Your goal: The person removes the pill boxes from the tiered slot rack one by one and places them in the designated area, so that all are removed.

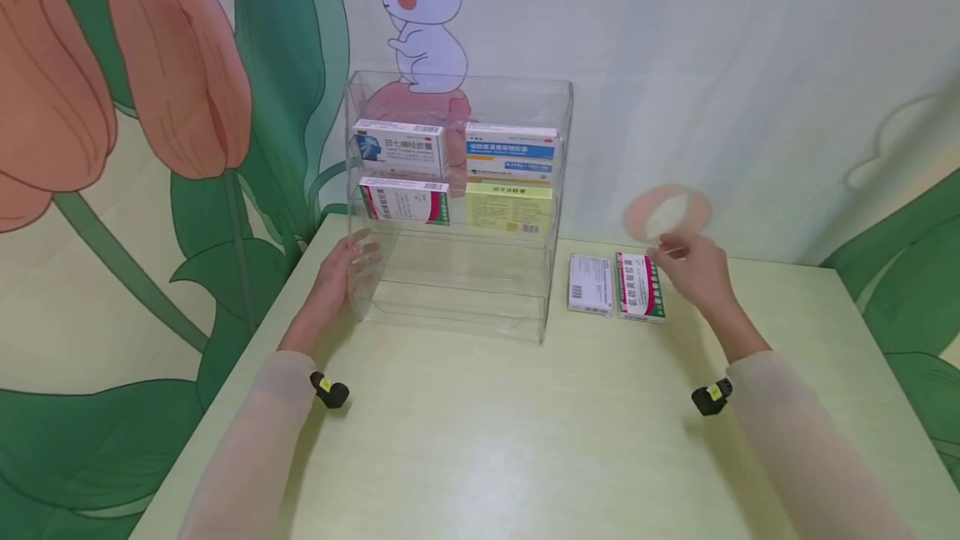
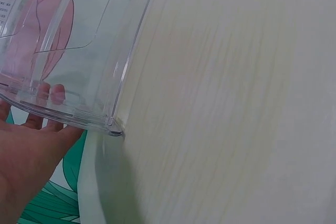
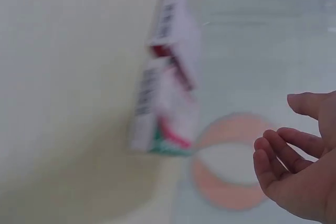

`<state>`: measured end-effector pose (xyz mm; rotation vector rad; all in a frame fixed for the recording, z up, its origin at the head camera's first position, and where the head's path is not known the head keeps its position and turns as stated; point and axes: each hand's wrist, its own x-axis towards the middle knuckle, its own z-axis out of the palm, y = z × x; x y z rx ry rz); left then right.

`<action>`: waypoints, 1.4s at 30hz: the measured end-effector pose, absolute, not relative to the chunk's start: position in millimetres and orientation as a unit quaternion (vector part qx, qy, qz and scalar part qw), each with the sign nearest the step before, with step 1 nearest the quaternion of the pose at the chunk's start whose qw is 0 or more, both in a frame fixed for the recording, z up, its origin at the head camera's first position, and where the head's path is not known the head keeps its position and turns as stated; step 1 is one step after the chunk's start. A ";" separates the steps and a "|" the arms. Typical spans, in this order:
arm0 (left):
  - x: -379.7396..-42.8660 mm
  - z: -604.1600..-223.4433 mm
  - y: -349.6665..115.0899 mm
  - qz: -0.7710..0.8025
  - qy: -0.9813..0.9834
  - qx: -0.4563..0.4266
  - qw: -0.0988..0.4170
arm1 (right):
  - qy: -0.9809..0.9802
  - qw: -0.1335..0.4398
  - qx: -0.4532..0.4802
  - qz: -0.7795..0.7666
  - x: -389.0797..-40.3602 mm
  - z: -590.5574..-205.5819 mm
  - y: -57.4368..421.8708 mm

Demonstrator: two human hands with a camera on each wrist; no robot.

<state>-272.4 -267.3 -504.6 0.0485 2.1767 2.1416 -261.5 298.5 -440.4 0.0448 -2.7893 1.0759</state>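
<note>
A clear plastic display rack point(image 1: 453, 302) stands on the table, tilted in the left wrist view. My left hand point(image 1: 333, 282) is at its left side; the fingertips touch the side panel and show through the plastic in the left wrist view. My right hand point(image 1: 697, 269) is beside a white, red and green medicine box point(image 1: 637, 286), fingers loosely bent. In the right wrist view, the right hand point(image 3: 302, 156) holds nothing and is apart from that box. To the box's left lies a white medicine box point(image 1: 590, 283) with a barcode, flat on the table.
Several medicine boxes stand in the rack's upper tiers: a white one point(image 1: 400, 148), a blue-striped one point(image 1: 510, 152), a red-and-white one point(image 1: 405, 202) and a yellow one point(image 1: 508, 208). Behind the table point(image 1: 480, 423) hangs a printed cloth point(image 1: 712, 107) with tulips and a rabbit.
</note>
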 end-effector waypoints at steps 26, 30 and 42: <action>-275.7 -507.0 -261.9 0.701 0.711 0.025 0.046 | -0.912 0.162 0.275 0.258 -283.7 -346.2 115.6; -274.7 -506.4 -262.2 0.698 0.714 0.025 0.044 | -0.922 0.169 0.280 0.207 -288.7 -352.5 109.3; -274.3 -502.8 -266.6 0.702 0.710 0.010 0.046 | -0.928 0.196 0.280 0.148 -291.2 -352.6 95.9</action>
